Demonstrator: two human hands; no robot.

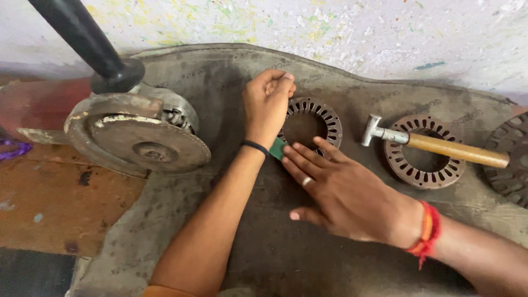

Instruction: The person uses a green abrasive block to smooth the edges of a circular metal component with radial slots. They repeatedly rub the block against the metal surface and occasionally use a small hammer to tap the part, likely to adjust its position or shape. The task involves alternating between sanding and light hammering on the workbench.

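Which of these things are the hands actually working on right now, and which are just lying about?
In hand:
- slotted ring, gripped at its rim by the left hand
- green strip, under the fingertips of the right hand

Lying about:
- hammer, resting across a second slotted ring
- disc machine
- dark lever
- grey mat

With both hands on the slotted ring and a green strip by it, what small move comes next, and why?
Probably slide the green strip into a slot: the left hand steadies the ring at its rim, and the right hand fingers press the strip at the ring's edge.
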